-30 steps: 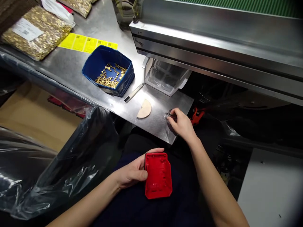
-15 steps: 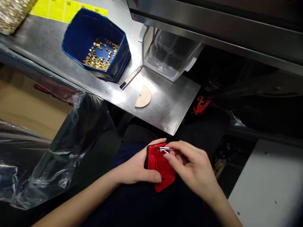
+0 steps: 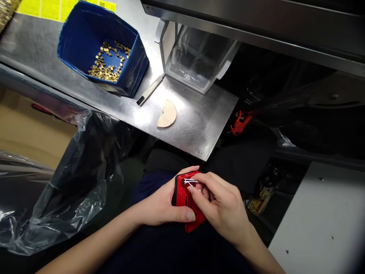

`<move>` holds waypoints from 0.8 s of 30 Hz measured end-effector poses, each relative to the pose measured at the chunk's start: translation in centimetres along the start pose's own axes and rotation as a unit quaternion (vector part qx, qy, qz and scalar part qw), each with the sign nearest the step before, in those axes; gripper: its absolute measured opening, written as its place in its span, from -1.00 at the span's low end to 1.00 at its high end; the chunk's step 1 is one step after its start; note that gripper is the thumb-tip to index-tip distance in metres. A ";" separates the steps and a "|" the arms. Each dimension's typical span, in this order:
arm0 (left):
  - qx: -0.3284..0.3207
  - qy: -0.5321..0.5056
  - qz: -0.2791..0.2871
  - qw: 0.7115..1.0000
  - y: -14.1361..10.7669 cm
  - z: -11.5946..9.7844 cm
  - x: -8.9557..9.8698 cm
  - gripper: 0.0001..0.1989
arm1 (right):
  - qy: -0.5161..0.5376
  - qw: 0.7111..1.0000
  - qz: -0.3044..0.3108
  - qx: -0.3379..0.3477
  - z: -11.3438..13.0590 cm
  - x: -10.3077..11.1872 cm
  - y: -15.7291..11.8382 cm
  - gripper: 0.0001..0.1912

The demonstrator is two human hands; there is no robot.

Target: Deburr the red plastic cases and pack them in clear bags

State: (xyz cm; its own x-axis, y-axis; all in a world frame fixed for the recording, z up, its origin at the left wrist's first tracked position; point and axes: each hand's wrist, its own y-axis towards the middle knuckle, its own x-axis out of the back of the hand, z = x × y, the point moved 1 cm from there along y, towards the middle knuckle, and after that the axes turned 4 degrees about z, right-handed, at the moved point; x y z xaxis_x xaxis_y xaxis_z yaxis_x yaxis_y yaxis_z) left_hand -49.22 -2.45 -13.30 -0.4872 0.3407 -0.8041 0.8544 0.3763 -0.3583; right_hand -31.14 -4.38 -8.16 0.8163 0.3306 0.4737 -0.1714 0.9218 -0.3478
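My left hand (image 3: 168, 201) is wrapped round a red case (image 3: 182, 198) with a black edge, its thumb lying across the front. Over the upper part of the case, my right hand (image 3: 219, 198) pinches several thin metal pins (image 3: 189, 181) between thumb and forefinger. The pins point left, close to the top of the case. Part of the red case is hidden behind the right fingers. Both hands are above the lap, below the corner of the metal table (image 3: 194, 133).
On the table are a blue bin (image 3: 139, 61) with small brass parts (image 3: 107, 70), a grey pen-like tool (image 3: 150, 90), a pale half disc (image 3: 167, 114) and a clear tray (image 3: 196, 61). Plastic film (image 3: 71, 198) hangs at left; a grey panel (image 3: 322, 220) stands at right.
My right hand has moved slightly left with the pins, further over the top of the red case. The view has shifted, so the table and bin appear further left.
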 end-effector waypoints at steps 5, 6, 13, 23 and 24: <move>0.002 -0.018 -0.005 1.000 0.1 0.1 -0.3 -0.02 | -0.011 1.000 -0.009 0.002 0.0 -0.1 -0.3 -0.79; 0.003 -0.017 -0.005 1.000 0.1 0.1 -0.3 -0.01 | -0.012 1.000 -0.011 0.004 0.0 -0.1 -0.3 -0.79; 0.016 -0.002 0.000 1.000 0.3 0.4 -0.4 -0.01 | -0.026 0.999 -0.005 0.018 -0.4 0.2 -0.7 -0.82; -0.009 0.032 -0.042 0.999 0.5 1.0 -0.1 0.17 | 0.087 0.983 -0.114 -0.115 -0.7 0.5 -2.0 -0.87; -0.018 0.050 -0.059 0.997 0.5 1.0 -0.2 0.18 | 0.106 0.981 -0.099 -0.131 -0.6 0.4 -2.2 -0.87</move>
State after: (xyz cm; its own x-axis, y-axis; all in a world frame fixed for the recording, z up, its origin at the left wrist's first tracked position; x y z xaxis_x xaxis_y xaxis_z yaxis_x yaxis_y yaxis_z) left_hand -48.50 -3.20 -13.77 -0.6007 0.3754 -0.7059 0.7841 0.4489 -0.4285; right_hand -30.06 -6.45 -7.71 0.9204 0.0761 0.3834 0.1259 0.8709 -0.4751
